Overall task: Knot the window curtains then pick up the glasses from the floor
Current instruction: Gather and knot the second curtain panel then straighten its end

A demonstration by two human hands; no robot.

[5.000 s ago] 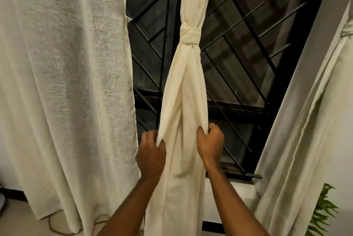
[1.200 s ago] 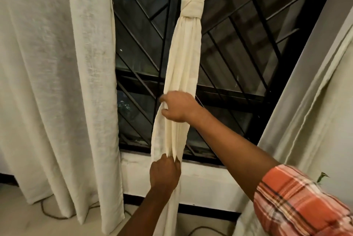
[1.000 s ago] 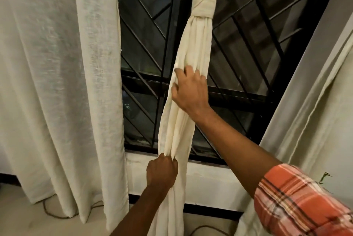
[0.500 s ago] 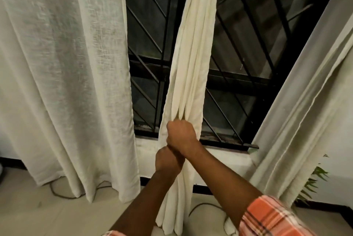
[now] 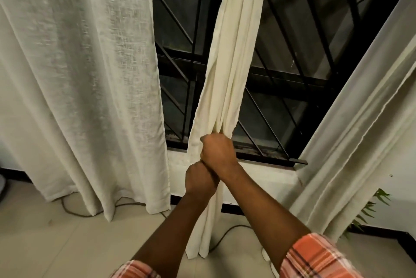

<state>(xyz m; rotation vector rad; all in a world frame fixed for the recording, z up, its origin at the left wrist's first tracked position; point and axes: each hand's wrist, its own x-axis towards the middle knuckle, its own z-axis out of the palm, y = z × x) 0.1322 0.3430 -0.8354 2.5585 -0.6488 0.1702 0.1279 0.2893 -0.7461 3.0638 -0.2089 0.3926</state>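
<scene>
No writing can be read anywhere in view.
The middle curtain (image 5: 231, 52), the left curtain (image 5: 78, 75), the right curtain (image 5: 360, 142), the black window grille (image 5: 281, 79), the plaid sleeve (image 5: 315, 257) and the tiled floor (image 5: 67, 244) bear no letters, labels, brand marks, numbers or signs that can be made out.
</scene>
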